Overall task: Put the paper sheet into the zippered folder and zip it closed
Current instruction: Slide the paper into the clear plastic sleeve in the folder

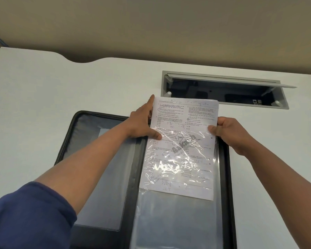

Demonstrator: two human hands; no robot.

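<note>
A black zippered folder lies open flat on the white desk. A printed paper sheet sits partly inside a clear plastic sleeve on the folder's right half, its top third sticking out beyond the sleeve's opening. My left hand grips the sheet's left edge, thumb on top and index finger stretched along the edge. My right hand pinches the right edge where sheet and sleeve meet.
The white desk has an open grey cable tray with a raised lid just beyond the sheet's top. A beige partition wall stands behind the desk. The folder's left half shows a grey inner pocket.
</note>
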